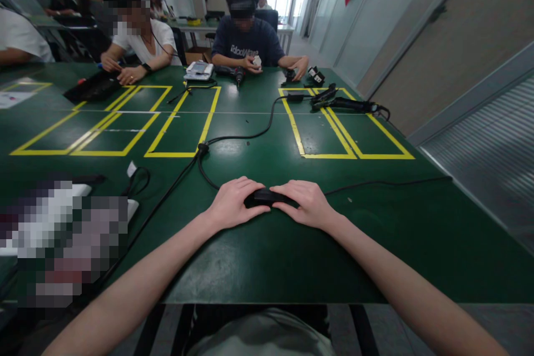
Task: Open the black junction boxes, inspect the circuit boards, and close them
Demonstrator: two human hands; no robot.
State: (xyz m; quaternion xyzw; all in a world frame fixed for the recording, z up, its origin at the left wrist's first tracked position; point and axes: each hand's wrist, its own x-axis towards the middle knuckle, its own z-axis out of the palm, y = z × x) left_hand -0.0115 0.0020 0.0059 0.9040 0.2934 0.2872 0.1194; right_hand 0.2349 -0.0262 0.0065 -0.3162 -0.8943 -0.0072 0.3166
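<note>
Both of my hands grip a black oblong object (264,197) low over the green table (258,267), close in front of me. Around its left end are the fingers and thumb of my left hand (236,203). My right hand (306,203) pinches the right end in the same way. Much of the object is covered by my fingers, so I cannot tell its exact kind. A black cable (204,169) reaches my left hand from a plug-like piece (203,148). Another thin black cable (387,183) runs from beside my right hand to the table's right edge.
Yellow tape rectangles (329,157) mark the table. Beyond them lie a black long-handled tool (348,104) and a power drill (237,74). Blurred-out items (79,250) lie on my left. Two people (246,39) work across the table, one holding a small white piece (257,62).
</note>
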